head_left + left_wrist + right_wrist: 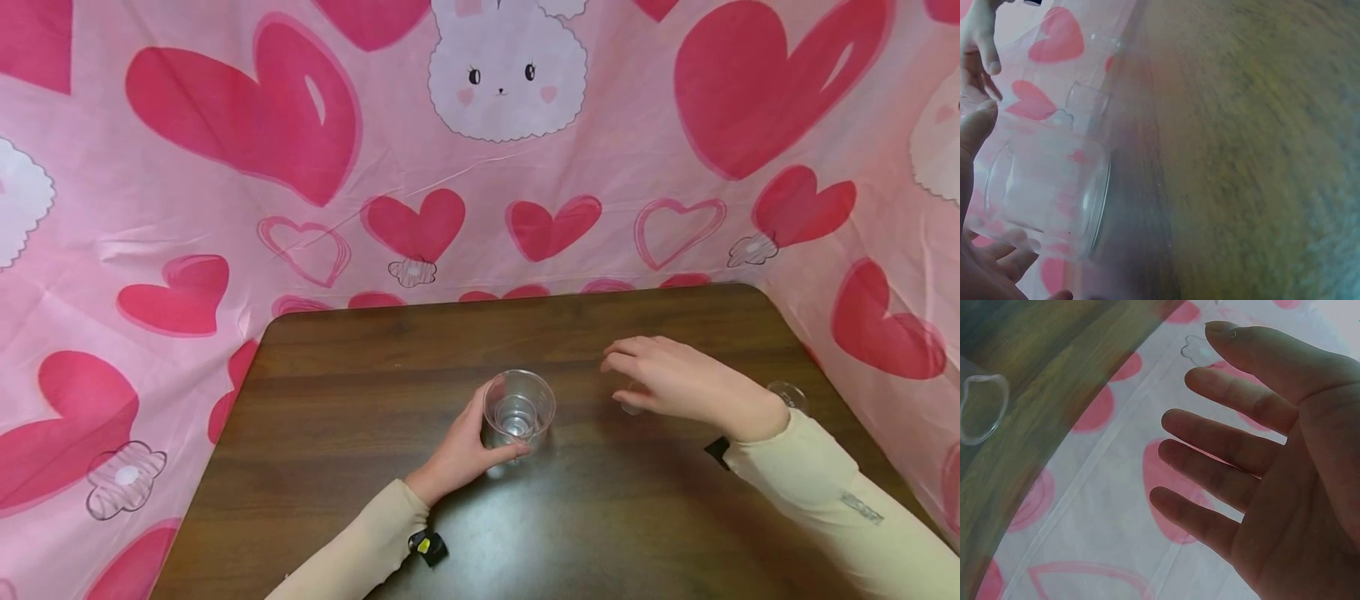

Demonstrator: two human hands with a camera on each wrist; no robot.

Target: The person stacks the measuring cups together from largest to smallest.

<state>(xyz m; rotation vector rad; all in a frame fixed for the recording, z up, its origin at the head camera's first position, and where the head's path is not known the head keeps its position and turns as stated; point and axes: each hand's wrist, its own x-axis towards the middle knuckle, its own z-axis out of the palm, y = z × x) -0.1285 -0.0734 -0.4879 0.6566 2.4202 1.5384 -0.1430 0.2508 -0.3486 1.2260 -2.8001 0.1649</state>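
Note:
My left hand (468,442) holds a clear beaker (519,392) near the middle of the table, thumb in front and fingers round its far left side. Smaller rings show inside the beaker. Seen from the left wrist, the beaker (1047,187) stands between thumb and fingers, its base at the tabletop. My right hand (660,379) hovers to the right, palm down, holding nothing. A small clear vessel (632,406) shows partly below its fingers, mostly hidden. In the right wrist view, the fingers (1222,440) are spread and relaxed, and a clear rim with a lip (985,409) appears at left.
Another clear vessel (787,396) stands behind the right wrist, near the right edge of the dark wooden table (360,392). Pink cloth with hearts (420,221) hangs round the back and both sides.

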